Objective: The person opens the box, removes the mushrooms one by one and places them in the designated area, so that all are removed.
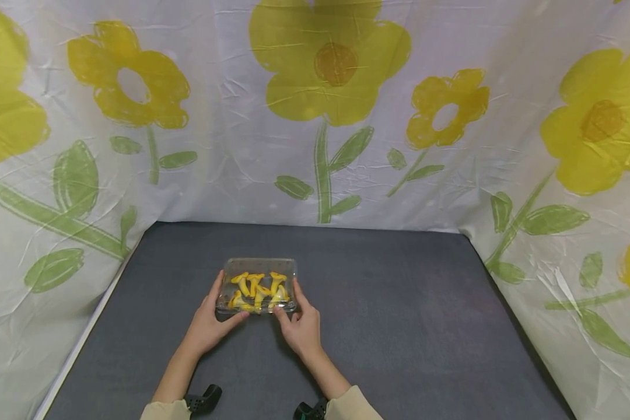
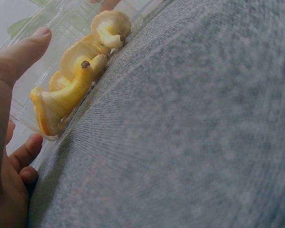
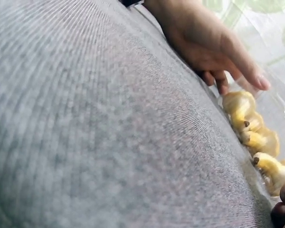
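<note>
Head view: nearest are beige sleeves [image 1: 354,403] beside black wrist mounts [image 1: 206,399]. Past them, the left hand [image 1: 207,326] and right hand [image 1: 304,332] hold a clear plastic box [image 1: 259,265] between them, thumbs at its near edge, fingers along its sides. It sits on the dark table [image 1: 399,321], left of centre, yellow mushrooms [image 1: 261,293] inside. Uneven squeezing could buckle the thin-looking walls; tilting would probably tumble the mushrooms together. Behind hangs a flowered curtain [image 1: 215,192].
</note>
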